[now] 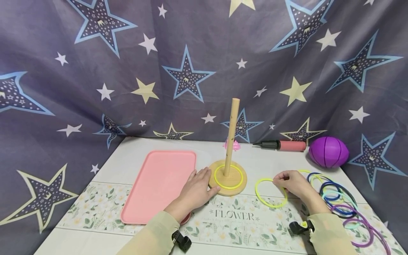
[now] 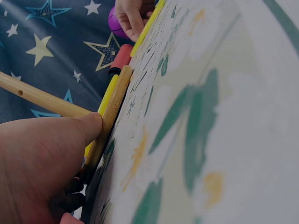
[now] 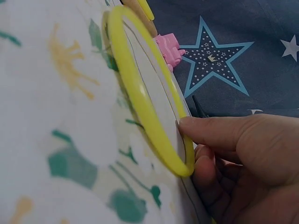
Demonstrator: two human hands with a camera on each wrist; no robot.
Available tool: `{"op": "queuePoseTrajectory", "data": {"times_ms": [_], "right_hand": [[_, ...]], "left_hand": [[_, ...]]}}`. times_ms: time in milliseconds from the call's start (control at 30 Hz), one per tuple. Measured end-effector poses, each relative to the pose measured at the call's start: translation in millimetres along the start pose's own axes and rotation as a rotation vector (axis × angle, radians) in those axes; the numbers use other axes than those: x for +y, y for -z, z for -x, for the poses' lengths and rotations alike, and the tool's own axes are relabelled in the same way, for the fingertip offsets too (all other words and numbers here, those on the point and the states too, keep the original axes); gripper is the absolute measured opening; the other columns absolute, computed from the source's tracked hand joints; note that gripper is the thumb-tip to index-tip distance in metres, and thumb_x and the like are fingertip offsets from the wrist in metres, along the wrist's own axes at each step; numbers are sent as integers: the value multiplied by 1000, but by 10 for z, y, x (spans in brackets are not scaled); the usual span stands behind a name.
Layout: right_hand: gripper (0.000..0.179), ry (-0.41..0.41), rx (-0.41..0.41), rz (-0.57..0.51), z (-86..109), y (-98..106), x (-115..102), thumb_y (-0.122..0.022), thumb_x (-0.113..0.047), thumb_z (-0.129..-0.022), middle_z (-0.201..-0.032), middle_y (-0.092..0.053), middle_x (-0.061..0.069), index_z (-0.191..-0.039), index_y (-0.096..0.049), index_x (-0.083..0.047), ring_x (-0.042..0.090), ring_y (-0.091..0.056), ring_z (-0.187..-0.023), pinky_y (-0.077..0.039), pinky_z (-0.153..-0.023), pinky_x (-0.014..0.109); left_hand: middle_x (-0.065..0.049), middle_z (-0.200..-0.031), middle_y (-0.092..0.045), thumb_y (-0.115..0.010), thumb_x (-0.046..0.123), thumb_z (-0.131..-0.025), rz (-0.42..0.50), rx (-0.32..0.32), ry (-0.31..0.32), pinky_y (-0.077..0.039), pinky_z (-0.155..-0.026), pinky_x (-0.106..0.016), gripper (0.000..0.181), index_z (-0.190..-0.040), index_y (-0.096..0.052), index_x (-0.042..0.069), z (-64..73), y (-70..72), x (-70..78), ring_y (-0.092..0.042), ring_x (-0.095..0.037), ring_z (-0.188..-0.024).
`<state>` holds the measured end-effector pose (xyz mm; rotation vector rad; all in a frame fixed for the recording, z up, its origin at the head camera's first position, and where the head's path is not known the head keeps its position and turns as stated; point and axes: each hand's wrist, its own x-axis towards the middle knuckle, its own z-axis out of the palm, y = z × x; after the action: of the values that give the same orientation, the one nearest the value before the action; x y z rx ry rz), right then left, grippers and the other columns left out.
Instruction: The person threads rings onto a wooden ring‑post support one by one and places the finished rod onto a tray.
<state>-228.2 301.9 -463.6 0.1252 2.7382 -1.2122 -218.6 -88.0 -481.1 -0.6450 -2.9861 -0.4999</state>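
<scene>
A wooden stand (image 1: 232,141) with an upright peg rises from a round base (image 1: 220,191); one yellow ring (image 1: 239,182) lies on the base around the peg. My left hand (image 1: 197,189) rests against the base's left side, fingers extended, with the thumb (image 2: 91,126) touching its rim in the left wrist view. To the right, my right hand (image 1: 293,182) pinches the edge of another yellow ring (image 1: 259,196) between thumb and fingers. In the right wrist view this ring (image 3: 140,98) is close to the table, slightly tilted; whether it touches is unclear.
A pink tray (image 1: 159,184) lies left of the stand, partly under my left arm. Loose rings (image 1: 366,212) in several colours overlap at the right. Farther back are a purple ball (image 1: 329,152), a red-and-black hand pump (image 1: 283,145) and a small pink toy (image 1: 236,145). A starry curtain (image 1: 204,32) hangs behind.
</scene>
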Motion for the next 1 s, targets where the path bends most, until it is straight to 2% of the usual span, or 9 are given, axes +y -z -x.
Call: {"op": "queuePoseTrajectory", "data": {"times_ms": [200,400,633,1000], "right_hand": [[22,29,-23,-25,15,14,12,-73,-22,-109,-98,-69,7,-114,-76,-1,23,-59,-81,-52,-69,35],[24,46,-36,-53,29,19,12,-67,-21,-112,-92,-64,6,-117,-73,2,21,-56,-79,-52,-66,32],[24,42,-35,-77,31,40,0,-62,-20,-115,-86,-57,5,-120,-68,4,21,-55,-75,-51,-63,31],[28,50,-38,-135,7,46,29,-60,-22,-116,-83,-56,4,-122,-66,5,20,-55,-72,-50,-62,31]], "left_hand": [[-22,-172,-41,-61,57,-110,-4,7,-4,-16,-137,-53,85,-166,-43,-5,3,-9,-4,-36,-35,-162],[-22,-172,-42,-61,57,-111,-5,10,-6,-16,-137,-53,84,-166,-44,-5,6,-16,-2,-36,-35,-162],[-23,-172,-41,-61,56,-111,4,9,-6,-16,-137,-54,84,-165,-44,-5,6,-7,3,-36,-35,-162],[-22,-173,-41,-60,56,-111,-1,3,-5,-15,-137,-53,84,-166,-43,-5,6,-2,3,-35,-35,-163]]}}
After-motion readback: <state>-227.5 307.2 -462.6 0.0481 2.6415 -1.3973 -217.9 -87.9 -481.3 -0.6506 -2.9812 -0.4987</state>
